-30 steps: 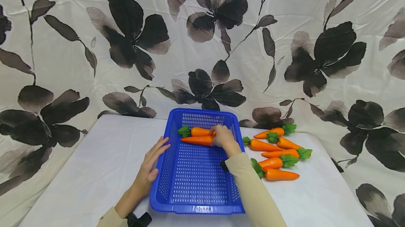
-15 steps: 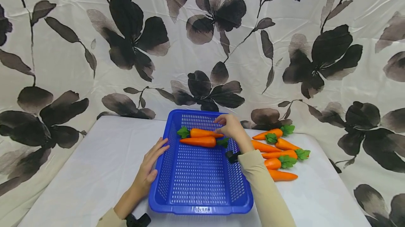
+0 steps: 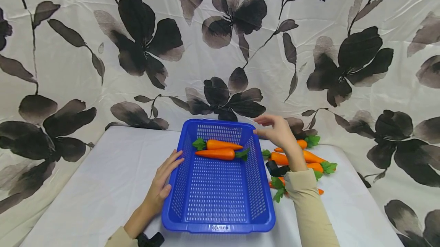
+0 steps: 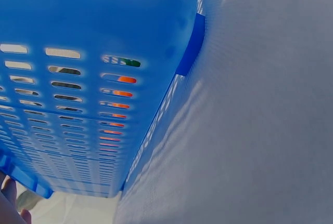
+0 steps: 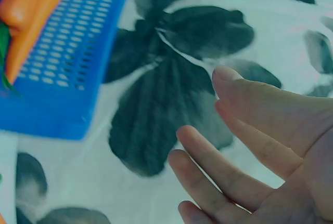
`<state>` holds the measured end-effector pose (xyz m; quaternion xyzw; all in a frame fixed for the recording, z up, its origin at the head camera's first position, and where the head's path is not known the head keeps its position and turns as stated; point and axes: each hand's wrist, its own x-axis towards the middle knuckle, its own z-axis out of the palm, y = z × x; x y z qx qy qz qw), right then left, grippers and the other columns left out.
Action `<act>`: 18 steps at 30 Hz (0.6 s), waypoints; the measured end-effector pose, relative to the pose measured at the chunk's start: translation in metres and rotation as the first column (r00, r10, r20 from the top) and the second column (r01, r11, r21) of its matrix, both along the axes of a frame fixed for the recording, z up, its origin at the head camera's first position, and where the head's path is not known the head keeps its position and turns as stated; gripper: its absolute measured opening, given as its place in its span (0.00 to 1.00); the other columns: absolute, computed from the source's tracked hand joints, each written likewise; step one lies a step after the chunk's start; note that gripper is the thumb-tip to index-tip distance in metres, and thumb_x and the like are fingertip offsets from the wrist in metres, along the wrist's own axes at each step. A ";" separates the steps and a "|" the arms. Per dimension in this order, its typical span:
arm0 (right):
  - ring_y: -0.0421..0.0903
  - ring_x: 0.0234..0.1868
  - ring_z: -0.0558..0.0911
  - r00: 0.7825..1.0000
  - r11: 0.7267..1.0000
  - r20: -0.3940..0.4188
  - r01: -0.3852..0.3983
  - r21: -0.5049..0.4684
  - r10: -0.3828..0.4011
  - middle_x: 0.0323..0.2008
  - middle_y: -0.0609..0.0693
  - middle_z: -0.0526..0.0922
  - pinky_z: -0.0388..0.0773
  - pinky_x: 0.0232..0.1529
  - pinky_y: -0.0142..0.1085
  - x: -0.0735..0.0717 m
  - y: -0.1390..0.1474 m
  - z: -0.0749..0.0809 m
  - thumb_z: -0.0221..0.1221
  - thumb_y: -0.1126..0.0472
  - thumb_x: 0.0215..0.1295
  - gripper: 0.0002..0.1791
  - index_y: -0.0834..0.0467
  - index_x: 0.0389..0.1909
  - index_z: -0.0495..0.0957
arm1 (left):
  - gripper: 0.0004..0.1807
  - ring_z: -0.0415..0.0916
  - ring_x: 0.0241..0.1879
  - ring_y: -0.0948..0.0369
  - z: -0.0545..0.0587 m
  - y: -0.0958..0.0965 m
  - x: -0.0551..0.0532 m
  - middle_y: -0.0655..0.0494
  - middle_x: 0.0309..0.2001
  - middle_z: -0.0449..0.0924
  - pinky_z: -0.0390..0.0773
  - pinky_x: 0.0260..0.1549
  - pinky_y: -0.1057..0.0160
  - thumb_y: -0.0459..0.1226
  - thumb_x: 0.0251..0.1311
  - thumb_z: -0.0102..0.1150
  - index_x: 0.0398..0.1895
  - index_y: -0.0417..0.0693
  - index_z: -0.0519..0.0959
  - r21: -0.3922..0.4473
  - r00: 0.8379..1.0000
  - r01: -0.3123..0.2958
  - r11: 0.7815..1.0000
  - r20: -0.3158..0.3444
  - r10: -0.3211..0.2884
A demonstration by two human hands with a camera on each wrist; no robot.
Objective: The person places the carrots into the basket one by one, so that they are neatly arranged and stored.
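Observation:
Two orange carrots with green tops lie side by side in the far part of a blue basket [image 3: 218,228]: the farther carrot [image 3: 220,145] has its leaves to the left, the nearer carrot [image 3: 216,154] to the right. My left hand [image 3: 159,186] rests with extended fingers against the basket's left rim. Above the table, just beyond the basket's far right corner, my right hand [image 3: 276,130] hangs with nothing in it, its fingers spread loosely in the right wrist view. In the left wrist view the basket's perforated wall [image 4: 78,21] fills much of the picture.
Several more carrots [image 3: 314,157] lie on the white table to the right of the basket, partly hidden by my right forearm. A floral cloth [image 3: 233,17] hangs behind the table. Each wrist carries a small black camera [image 3: 275,168].
My right hand has let go of the nearer carrot in the basket, risen, and moved right past the rim. The left hand has stayed in place.

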<state>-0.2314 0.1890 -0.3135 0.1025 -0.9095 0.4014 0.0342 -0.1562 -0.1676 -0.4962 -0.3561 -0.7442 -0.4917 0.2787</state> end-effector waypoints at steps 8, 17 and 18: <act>0.56 0.53 0.81 0.997 0.999 -0.074 0.014 -0.052 -0.018 0.52 0.59 0.83 0.76 0.54 0.47 0.024 0.041 0.014 0.66 0.60 0.64 0.22 0.60 0.57 0.79 | 0.37 0.47 0.74 0.36 0.000 0.000 0.000 0.33 0.72 0.59 0.42 0.71 0.58 0.54 0.72 0.30 0.68 0.32 0.67 -0.002 1.000 -0.006 1.000 0.000 0.006; 0.42 0.53 0.76 0.986 0.993 -0.138 0.081 -0.082 -0.092 0.51 0.54 0.82 0.64 0.62 0.60 0.057 0.095 0.007 0.66 0.56 0.65 0.23 0.62 0.57 0.78 | 0.37 0.47 0.74 0.38 0.000 0.000 0.000 0.33 0.72 0.59 0.42 0.71 0.58 0.54 0.73 0.31 0.68 0.33 0.67 -0.003 1.000 -0.004 1.000 -0.001 0.004; 0.39 0.52 0.76 0.985 0.991 -0.141 0.090 -0.097 -0.103 0.50 0.51 0.82 0.61 0.63 0.63 0.060 0.102 0.004 0.66 0.56 0.65 0.23 0.63 0.57 0.78 | 0.37 0.47 0.74 0.37 0.000 -0.001 0.000 0.33 0.72 0.59 0.42 0.71 0.58 0.54 0.73 0.31 0.68 0.33 0.67 -0.002 1.000 -0.004 1.000 -0.003 0.004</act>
